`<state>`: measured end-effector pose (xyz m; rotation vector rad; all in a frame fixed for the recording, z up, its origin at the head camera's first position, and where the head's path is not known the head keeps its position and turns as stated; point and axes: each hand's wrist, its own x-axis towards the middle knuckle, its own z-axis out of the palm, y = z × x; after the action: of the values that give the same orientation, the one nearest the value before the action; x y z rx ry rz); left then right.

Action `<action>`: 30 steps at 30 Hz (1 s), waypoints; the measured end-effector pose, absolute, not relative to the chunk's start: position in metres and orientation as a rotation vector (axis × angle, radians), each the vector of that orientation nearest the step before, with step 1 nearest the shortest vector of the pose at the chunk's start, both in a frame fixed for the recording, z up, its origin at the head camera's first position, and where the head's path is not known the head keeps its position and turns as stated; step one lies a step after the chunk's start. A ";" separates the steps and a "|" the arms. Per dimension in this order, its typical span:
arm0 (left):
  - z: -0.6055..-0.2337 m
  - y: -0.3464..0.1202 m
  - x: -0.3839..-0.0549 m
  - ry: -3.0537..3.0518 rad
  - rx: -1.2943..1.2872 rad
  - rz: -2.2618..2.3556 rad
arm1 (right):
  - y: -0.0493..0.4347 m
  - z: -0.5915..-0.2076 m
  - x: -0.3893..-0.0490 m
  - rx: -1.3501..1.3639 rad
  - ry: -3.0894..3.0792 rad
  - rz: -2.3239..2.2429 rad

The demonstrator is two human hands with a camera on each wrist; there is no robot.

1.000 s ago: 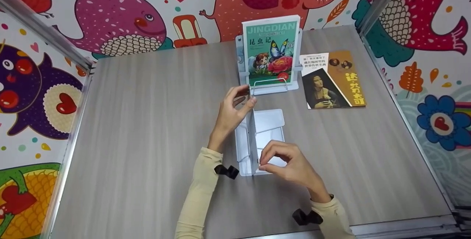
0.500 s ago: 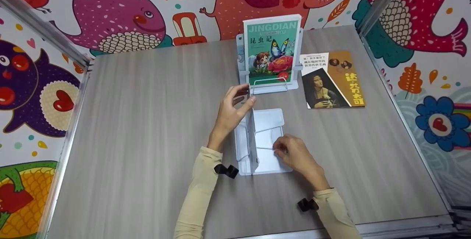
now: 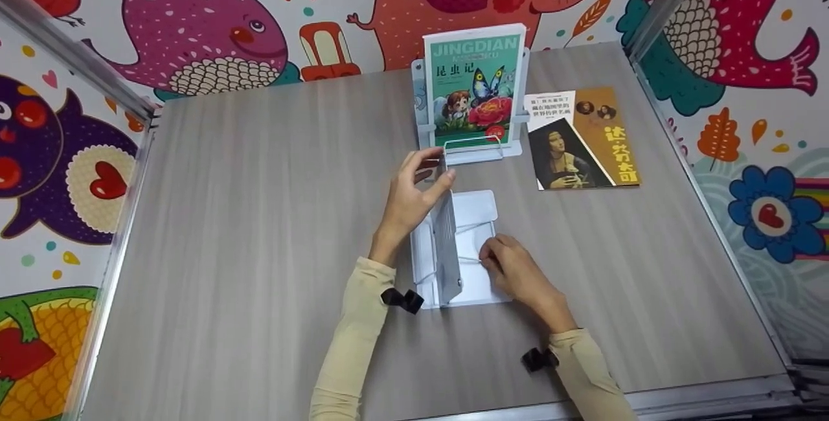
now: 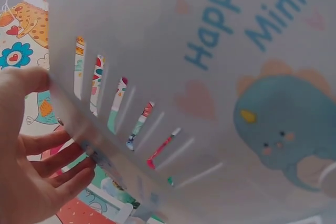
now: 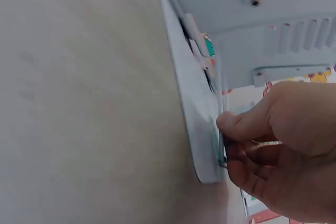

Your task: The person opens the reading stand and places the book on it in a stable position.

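A light-coloured metal book stand lies on the table, its flat base [image 3: 476, 206] down and its panel [image 3: 447, 246] raised nearly upright. My left hand [image 3: 414, 195] holds the panel's far edge between thumb and fingers. In the left wrist view the panel [image 4: 157, 14] shows a row of slots, the words "Happy Mini" and a blue dinosaur. Over the right side of the base, my right hand [image 3: 518, 272] pinches a thin wire support [image 3: 469, 259]. The right wrist view shows the thumb and fingertips together on that wire, close over the base [image 5: 191, 108].
Behind my left hand, a second stand [image 3: 421, 94] holds a green book [image 3: 476, 91] upright with a wire in front. To its right a brown and white book [image 3: 583, 139] lies flat. Patterned panels [image 3: 214, 32] wall the back and sides of the table [image 3: 259, 246].
My right hand has left the panel's near edge, moved to the base and now pinches the wire. The panel has leaned slightly to the right, with my left hand still on it.
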<state>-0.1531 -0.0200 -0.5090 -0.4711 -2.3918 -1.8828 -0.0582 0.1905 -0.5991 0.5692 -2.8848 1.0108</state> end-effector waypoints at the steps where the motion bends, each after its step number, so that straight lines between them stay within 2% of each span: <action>1: -0.508 -0.018 -0.153 -2.401 -0.471 -1.871 | 0.192 -0.599 -0.058 0.557 -2.886 1.042; 30: -0.507 0.029 -0.154 -2.615 -0.392 -1.640 | 0.212 -0.610 -0.058 0.522 -2.781 1.388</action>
<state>-0.1541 0.0291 -0.5065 -0.3916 -2.6151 -1.6401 -0.0577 0.2124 -0.6099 0.5218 -2.7807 1.3879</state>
